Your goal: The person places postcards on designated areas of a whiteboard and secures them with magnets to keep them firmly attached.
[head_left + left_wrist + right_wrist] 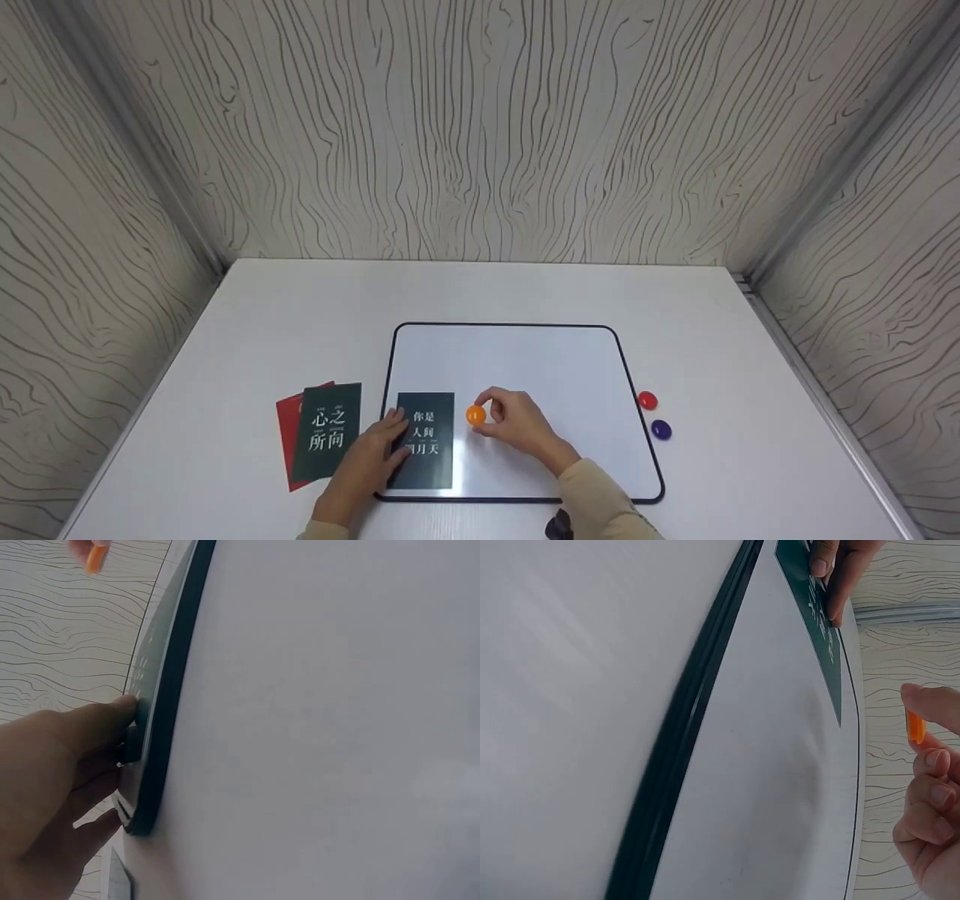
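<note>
A dark green card with white Chinese characters [431, 471] lies on the left part of a white, black-framed whiteboard [547, 364]. My left hand [366, 459] rests on the card's left side, its fingers pressing the card to the board. To the right of the card, my right hand [523, 426] pinches a round orange magnet [475, 415] between thumb and index finger. In the right wrist view the orange magnet [915, 725] appears edge-on, raised above the board; the right hand's other fingers are curled.
Left of the whiteboard lies another green card [328, 451] overlapping a red card [289, 427]. Beyond the board's right edge sit a red magnet [647, 400] and a dark blue magnet [661, 430]. A small black object [558, 525] shows by the right sleeve. Wood-grain panels [480, 135] enclose the white table [300, 315].
</note>
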Motion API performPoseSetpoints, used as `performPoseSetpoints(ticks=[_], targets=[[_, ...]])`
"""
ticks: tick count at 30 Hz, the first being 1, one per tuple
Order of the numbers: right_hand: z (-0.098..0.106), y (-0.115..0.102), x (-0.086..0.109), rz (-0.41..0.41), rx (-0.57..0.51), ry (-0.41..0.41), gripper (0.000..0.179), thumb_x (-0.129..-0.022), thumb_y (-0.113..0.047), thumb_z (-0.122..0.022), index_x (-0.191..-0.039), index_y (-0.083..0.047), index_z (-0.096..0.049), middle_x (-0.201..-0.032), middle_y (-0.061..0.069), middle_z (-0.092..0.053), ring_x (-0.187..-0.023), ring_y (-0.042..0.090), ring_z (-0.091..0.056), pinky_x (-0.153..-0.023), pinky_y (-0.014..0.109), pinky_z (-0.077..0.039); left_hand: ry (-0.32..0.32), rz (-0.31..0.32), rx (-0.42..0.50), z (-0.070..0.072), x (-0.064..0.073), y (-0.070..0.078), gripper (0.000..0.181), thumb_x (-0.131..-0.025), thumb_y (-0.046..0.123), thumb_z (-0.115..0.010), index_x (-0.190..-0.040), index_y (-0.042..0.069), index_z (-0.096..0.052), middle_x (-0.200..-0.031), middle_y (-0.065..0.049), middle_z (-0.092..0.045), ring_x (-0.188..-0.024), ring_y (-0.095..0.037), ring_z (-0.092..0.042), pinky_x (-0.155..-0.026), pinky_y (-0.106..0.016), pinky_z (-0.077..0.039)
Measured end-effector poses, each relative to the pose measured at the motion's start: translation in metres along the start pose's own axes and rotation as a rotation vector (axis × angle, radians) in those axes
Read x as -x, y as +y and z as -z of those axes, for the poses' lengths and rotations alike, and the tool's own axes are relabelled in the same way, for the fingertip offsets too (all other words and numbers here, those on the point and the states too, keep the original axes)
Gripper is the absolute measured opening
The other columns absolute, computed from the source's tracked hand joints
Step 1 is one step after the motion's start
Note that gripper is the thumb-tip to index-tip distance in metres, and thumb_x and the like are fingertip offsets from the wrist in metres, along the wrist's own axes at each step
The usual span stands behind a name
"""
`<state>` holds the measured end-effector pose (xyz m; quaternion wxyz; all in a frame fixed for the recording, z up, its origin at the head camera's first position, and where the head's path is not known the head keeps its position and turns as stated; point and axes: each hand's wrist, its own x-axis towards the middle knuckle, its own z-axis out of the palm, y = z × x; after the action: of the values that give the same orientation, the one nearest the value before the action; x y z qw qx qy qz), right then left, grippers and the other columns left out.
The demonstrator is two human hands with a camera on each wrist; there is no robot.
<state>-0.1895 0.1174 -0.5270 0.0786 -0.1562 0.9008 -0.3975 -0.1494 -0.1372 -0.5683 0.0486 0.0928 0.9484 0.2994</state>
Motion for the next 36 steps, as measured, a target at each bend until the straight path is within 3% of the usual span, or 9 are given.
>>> performPoseSetpoints(ticks=[9, 15, 22, 36], targets=[[-0.007, -0.008, -0.012, 0.007, 0.037, 0.007, 0.026, -0.082, -0.022, -0.075, -0.104, -0.012, -0.066, -0.065, -0.009, -0.042, -0.06, 0.004, -0.04, -0.053, 0.012, -0.034, 0.008, -0.005, -0.004, 0.0, 0.0, 0.0, 0.048, -0.089, 0.02, -0.065, -0.133, 0.004, -0.055, -0.149, -0.014, -0.047, -0.139, -0.034, -0.044, -0.112, -0.053, -0.039], [-0.014, -0.011, -0.02, 0.017, -0.031, 0.005, 0.026, -0.082, -0.017, -0.074, -0.105, -0.008, -0.066, -0.065, -0.009, -0.041, -0.058, 0.003, -0.039, -0.052, 0.012, -0.031, 0.004, 0.0, -0.018, 0.0, 0.0, 0.001, 0.049, -0.089, 0.021, -0.066, -0.134, 0.005, -0.055, -0.149, -0.013, -0.047, -0.139, -0.033, -0.045, -0.112, -0.052, -0.039], [-0.026, -0.012, -0.03, -0.046, -0.08, -0.005, 0.026, -0.084, -0.017, -0.072, -0.107, -0.01, -0.065, -0.066, -0.007, -0.043, -0.06, 0.006, -0.041, -0.052, 0.014, -0.033, -0.018, 0.014, -0.014, 0.001, -0.001, 0.001, 0.049, -0.089, 0.022, -0.065, -0.135, 0.006, -0.054, -0.15, -0.012, -0.046, -0.139, -0.033, -0.044, -0.112, -0.053, -0.039], [-0.055, -0.019, -0.042, -0.114, -0.2, 0.108, 0.028, -0.085, -0.012, -0.071, -0.112, -0.009, -0.064, -0.069, -0.006, -0.045, -0.061, 0.006, -0.043, -0.052, 0.013, -0.036, -0.026, 0.022, 0.007, 0.001, -0.002, 0.001, 0.05, -0.09, 0.023, -0.065, -0.135, 0.006, -0.054, -0.15, -0.012, -0.045, -0.14, -0.033, -0.043, -0.113, -0.053, -0.038]])
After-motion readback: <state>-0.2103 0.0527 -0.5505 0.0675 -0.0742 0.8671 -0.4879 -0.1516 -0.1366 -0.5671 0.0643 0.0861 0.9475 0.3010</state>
